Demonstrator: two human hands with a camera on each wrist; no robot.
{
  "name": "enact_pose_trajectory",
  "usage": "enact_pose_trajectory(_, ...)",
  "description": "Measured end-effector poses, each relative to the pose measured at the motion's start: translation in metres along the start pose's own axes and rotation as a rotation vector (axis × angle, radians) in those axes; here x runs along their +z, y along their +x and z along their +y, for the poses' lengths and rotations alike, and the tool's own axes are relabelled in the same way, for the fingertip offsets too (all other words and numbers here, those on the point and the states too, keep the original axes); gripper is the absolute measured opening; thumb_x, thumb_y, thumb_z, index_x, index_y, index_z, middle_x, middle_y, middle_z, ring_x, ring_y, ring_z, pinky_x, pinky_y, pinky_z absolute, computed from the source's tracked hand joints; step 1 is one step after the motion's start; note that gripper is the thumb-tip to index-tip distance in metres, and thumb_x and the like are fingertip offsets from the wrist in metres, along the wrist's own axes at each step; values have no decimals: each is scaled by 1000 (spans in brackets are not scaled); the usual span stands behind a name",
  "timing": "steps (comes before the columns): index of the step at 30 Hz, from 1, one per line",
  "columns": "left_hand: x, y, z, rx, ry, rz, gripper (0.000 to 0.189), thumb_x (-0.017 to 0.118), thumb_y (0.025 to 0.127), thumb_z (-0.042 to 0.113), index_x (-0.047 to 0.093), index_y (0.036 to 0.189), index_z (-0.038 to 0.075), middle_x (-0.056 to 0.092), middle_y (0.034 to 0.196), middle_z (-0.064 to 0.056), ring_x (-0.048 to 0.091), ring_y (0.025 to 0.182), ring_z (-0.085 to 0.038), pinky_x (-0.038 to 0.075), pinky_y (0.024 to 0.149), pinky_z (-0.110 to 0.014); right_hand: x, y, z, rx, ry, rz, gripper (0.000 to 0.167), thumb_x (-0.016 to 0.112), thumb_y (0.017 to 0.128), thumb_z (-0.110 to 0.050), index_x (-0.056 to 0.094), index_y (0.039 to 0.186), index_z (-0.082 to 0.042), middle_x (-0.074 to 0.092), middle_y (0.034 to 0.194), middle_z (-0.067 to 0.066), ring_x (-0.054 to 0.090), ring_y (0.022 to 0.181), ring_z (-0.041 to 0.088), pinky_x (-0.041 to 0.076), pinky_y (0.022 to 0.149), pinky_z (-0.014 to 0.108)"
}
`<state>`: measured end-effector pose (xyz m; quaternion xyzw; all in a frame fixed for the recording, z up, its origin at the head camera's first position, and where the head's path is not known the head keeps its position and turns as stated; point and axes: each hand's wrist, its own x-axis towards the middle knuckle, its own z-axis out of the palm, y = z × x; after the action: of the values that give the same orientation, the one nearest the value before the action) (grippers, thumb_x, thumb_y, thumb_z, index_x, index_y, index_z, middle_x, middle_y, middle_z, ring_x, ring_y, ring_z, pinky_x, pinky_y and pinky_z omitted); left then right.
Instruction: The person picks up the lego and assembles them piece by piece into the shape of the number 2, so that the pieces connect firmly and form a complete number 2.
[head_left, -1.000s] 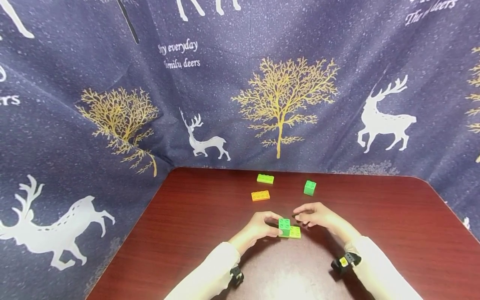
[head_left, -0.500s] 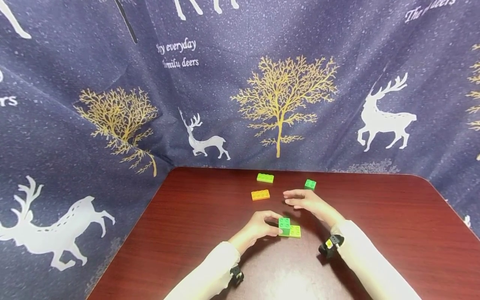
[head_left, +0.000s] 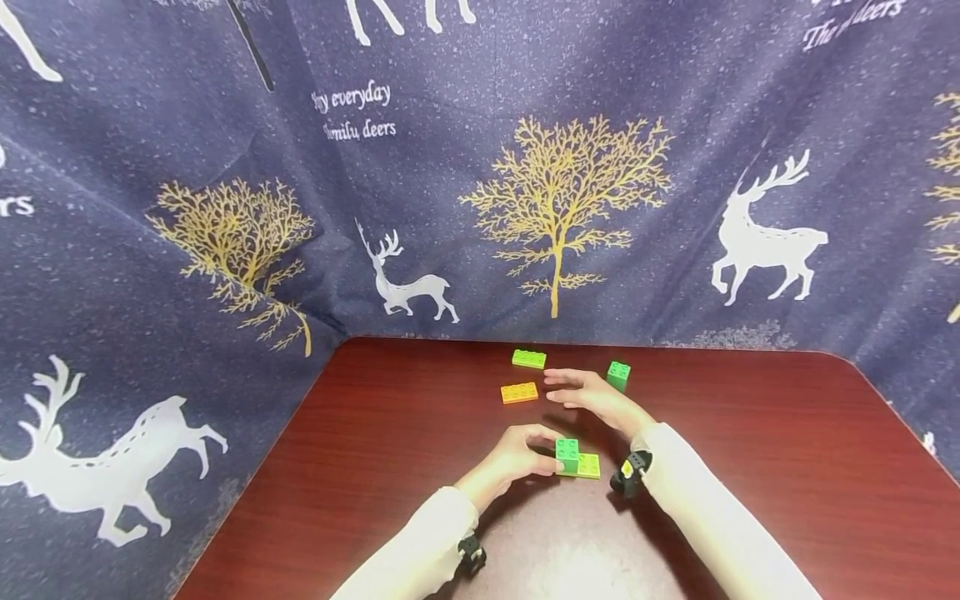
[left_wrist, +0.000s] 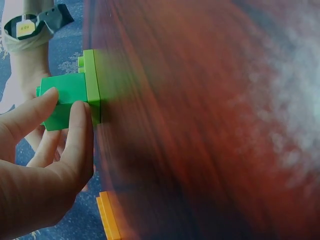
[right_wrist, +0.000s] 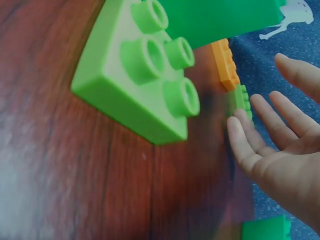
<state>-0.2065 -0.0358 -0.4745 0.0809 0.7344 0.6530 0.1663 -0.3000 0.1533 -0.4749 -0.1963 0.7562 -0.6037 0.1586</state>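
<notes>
Reddish table (head_left: 390, 425), 5 bricks (head_left: 567, 452), blue cloth (head_left: 442, 187)

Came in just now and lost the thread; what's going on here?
A person's left hand grips a green block sitting on one end of a lime plate on the table. Their right hand holds nothing, its fingertips near an orange plate and a second lime plate. Past that hand stands another green block.
</notes>
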Motion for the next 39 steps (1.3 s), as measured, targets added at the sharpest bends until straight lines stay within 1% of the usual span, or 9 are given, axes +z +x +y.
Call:
enact_pose_trajectory(8,-2,0,0,-3,5,1,35,73,72,-11,69,106,-2,68,99,-14,65,71,-18,59,68,-36,7,14,4,12,-5,2,57,67,90,-14,45,141,-2,48,143,15,55,118,24,50,93,43)
enact_pose_trajectory(15,-2,3,-1,-3,-8,-5,35,72,73,-13,68,106,-4,68,99,-15,67,72,-20,59,69,-37,11,24,2,39,-90,3,53,67,88,-11,50,138,-2,52,139,16,61,100,18,52,83,34)
enact_pose_trajectory(20,-1,5,-3,-5,-15,-13,36,72,73,-13,67,108,-5,68,100,-15,67,73,-22,59,70,-37,13,30,5,46,-200,10,53,72,85,-12,54,134,-3,60,128,14,60,90,18,51,77,29)
enact_pose_trajectory(25,-1,4,-2,-5,-12,-9,36,72,72,-13,68,107,-4,68,99,-14,67,72,-20,59,69,-36,16,34,7,34,-302,28,52,74,83,-14,57,132,-5,61,122,13,59,93,22,50,77,30)
enact_pose_trajectory(28,0,2,-2,-6,-7,-10,36,72,72,-13,68,107,-3,68,98,-13,66,71,-19,59,69,-36,19,34,5,22,-365,32,51,74,83,-13,58,130,-5,58,125,16,59,95,25,51,78,33)
enact_pose_trajectory(31,0,2,-2,-5,-1,-13,36,72,72,-12,68,107,-3,68,98,-13,66,71,-19,59,68,-36,21,34,5,-23,-443,24,50,73,83,-13,58,130,-3,57,127,18,57,104,29,50,87,40)
enact_pose_trajectory(35,0,2,-3,-1,-2,-14,36,73,72,-12,68,107,-3,68,98,-14,65,71,-19,59,68,-36,21,36,5,-76,-509,16,50,74,83,-14,58,130,-2,56,130,18,48,121,35,40,102,50)
enact_pose_trajectory(37,0,3,-2,2,-3,-14,36,73,72,-12,69,107,-4,68,97,-14,65,71,-19,59,68,-36,22,37,4,-84,-518,20,48,73,84,-14,60,128,-1,57,128,18,48,121,36,39,103,51)
enact_pose_trajectory(39,0,3,-2,3,-3,-14,36,73,72,-12,69,107,-3,69,98,-14,65,71,-19,59,68,-36,23,38,5,-87,-523,34,44,74,83,-14,63,124,-1,59,124,17,51,118,35,41,100,49)
